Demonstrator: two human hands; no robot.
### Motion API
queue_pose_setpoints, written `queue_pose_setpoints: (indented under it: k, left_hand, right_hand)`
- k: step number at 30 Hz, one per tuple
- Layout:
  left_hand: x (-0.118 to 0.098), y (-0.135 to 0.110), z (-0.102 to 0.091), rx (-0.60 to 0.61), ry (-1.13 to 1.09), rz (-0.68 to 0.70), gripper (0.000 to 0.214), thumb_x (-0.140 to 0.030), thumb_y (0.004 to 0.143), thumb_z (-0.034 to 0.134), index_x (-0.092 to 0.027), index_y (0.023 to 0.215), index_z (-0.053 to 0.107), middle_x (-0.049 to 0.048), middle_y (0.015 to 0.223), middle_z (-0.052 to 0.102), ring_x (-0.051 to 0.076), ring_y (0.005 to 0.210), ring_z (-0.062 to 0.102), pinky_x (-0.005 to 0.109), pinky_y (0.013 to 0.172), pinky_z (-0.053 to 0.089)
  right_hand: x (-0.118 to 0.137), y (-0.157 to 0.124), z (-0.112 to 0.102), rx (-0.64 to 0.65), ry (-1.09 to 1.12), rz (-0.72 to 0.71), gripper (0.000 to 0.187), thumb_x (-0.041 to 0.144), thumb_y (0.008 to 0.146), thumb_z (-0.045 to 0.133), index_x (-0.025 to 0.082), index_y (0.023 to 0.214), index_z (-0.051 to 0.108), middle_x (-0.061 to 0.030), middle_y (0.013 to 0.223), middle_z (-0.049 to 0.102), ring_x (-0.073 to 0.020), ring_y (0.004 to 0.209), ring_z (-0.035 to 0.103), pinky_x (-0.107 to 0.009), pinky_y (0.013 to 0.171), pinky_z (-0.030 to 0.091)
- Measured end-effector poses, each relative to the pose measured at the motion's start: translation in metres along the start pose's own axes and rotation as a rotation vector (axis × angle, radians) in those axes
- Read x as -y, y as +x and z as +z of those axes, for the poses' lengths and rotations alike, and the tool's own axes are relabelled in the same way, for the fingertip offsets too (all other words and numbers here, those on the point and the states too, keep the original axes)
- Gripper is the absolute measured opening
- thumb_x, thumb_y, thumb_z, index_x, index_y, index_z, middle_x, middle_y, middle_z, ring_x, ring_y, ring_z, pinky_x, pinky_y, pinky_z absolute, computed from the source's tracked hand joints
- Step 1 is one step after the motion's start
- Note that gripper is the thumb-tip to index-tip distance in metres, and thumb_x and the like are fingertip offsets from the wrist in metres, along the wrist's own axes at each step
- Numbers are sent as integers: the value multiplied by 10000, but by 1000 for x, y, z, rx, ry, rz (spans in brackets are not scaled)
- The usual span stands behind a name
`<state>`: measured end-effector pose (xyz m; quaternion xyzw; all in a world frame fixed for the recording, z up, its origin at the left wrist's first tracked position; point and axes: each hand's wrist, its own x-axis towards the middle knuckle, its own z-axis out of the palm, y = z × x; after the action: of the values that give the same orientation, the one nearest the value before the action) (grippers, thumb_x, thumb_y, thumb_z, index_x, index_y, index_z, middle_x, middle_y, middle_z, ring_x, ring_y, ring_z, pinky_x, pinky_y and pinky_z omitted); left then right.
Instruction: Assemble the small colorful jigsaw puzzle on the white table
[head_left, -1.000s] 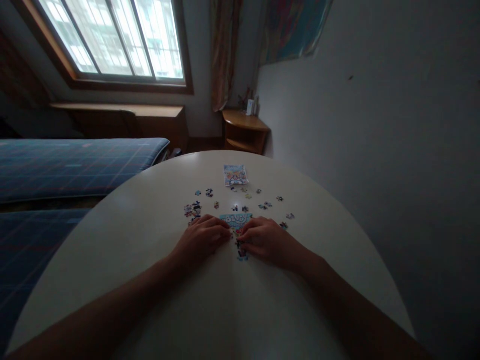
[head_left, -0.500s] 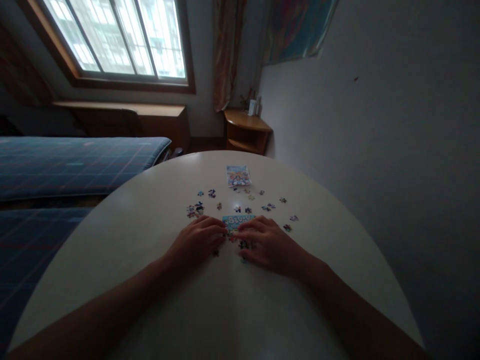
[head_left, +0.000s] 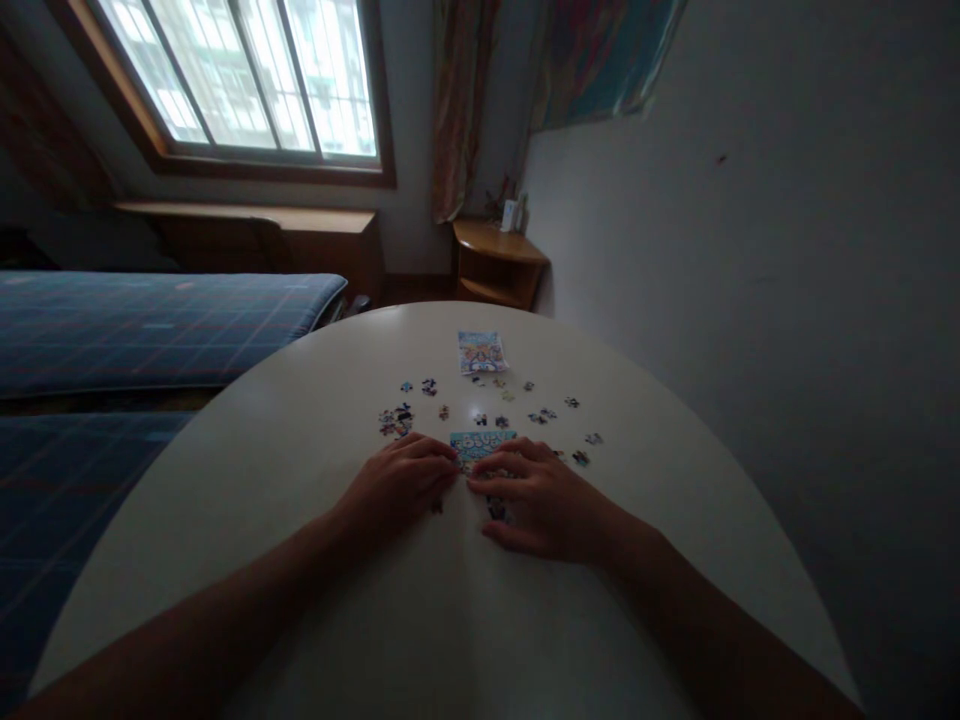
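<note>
A partly joined jigsaw puzzle [head_left: 480,442] lies on the table, its blue top strip carrying pale lettering. At its left edge, my left hand [head_left: 401,475] has its fingers bent and pressed together, steadying that side. My right hand [head_left: 529,495] lies over the puzzle's right and lower part, thumb and fingers apart. Darker joined pieces [head_left: 496,508] show between that thumb and the fingers. Just below my left fingertips is a small loose piece [head_left: 437,507]. Much of the puzzle's lower half is hidden under my right hand.
Loose pieces form a cluster [head_left: 396,418] to the left, and several more are scattered behind and to the right, including one piece [head_left: 581,458] near my right hand. A printed picture sheet [head_left: 481,352] lies farther back on the round white table [head_left: 315,400]. A bed [head_left: 165,330] stands left.
My right hand has shifted slightly toward me, its thumb lower over the puzzle. The left hand keeps its place at the left edge. The whole view has moved a little.
</note>
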<state>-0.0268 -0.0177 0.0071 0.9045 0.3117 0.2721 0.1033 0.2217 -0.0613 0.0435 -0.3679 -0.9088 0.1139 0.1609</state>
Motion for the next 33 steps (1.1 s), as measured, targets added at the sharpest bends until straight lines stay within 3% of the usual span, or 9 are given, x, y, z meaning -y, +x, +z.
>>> queue_pose_setpoints:
  k: [20,27,33]
  left_hand:
    - [0,0,0,13,-28,-6,169,-143,909,610,-223,984,738,54,1086,722,209,999,645,364,893,539]
    - [-2,2,-2,21,-7,-17,155,-180,926,608,-229,992,740,51,1084,723,205,998,637,355,889,537]
    - [-1,1,-2,26,-17,-1,172,-159,914,604,-229,996,738,57,1085,720,197,996,641,344,903,528]
  right_hand:
    - [-2,-2,0,13,-16,-18,492,472,843,671,258,1285,643,-91,1290,616,-299,1226,473,-490,1067,364]
    - [0,0,4,-66,22,43,433,407,872,655,240,1271,644,-93,1256,628,-271,1205,493,-459,1060,377]
    - [0,0,5,-38,21,10,377,427,851,681,285,1201,688,-73,1269,614,-271,1213,485,-461,1063,365]
